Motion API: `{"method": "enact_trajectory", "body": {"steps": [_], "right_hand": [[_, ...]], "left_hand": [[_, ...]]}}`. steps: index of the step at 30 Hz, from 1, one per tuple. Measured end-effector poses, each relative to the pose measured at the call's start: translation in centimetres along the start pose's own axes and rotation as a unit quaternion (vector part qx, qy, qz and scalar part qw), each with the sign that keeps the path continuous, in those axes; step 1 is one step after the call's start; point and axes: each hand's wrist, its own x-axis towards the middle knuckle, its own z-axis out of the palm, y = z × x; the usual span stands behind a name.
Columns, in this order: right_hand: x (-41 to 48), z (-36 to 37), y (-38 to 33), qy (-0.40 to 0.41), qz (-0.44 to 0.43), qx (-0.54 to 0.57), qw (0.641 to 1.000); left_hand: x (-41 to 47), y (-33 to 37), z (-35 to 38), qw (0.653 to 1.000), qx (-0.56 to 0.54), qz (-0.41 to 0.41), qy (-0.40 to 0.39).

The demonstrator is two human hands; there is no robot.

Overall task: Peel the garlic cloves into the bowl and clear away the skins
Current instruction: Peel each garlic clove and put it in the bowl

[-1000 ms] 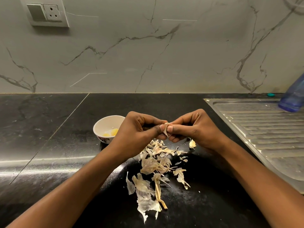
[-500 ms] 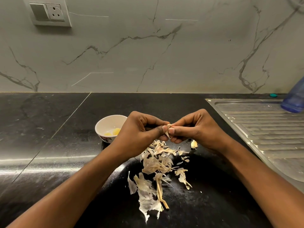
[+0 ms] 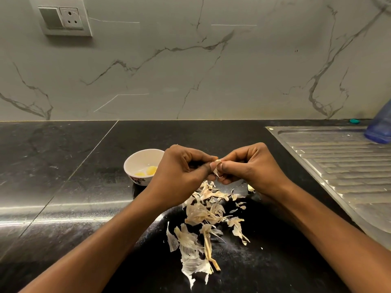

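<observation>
Seen from the head camera, the left hand [image 3: 182, 172] and right hand [image 3: 251, 168] meet above the black bench [image 3: 63, 166], fingers curled, pinching a part-skinned clove [image 3: 216, 168] between them. A heap of skins [image 3: 203, 214] lies just below, and the bowl [image 3: 129, 163], holding a few peeled cloves [image 3: 148, 171], sits just beside the left hand. Peeling appears to be the step in hand; the next move likely calls for stripping the last skin and dropping the clove into the bowl, with the skins yet to be cleared.

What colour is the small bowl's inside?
The small round bowl is white inside; head view.
</observation>
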Motion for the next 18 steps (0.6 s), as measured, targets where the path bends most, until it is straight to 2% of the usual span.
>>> {"method": "enact_trajectory", "body": {"steps": [5,10,18], "right_hand": [[0.24,-0.52,0.1,0.003,-0.005,-0.006,1.0],[0.45,-0.75,0.19,0.006,-0.002,-0.001,1.0],[0.39,-0.99,-0.08,-0.015,-0.043,-0.066,0.997]], "left_hand": [[0.36,-0.05,-0.56,0.992,-0.109,-0.061,-0.022],[0.45,0.03,-0.49,0.96,-0.237,-0.142,-0.039],[0.55,0.37,-0.58,0.952,-0.251,-0.177,0.008]]}}
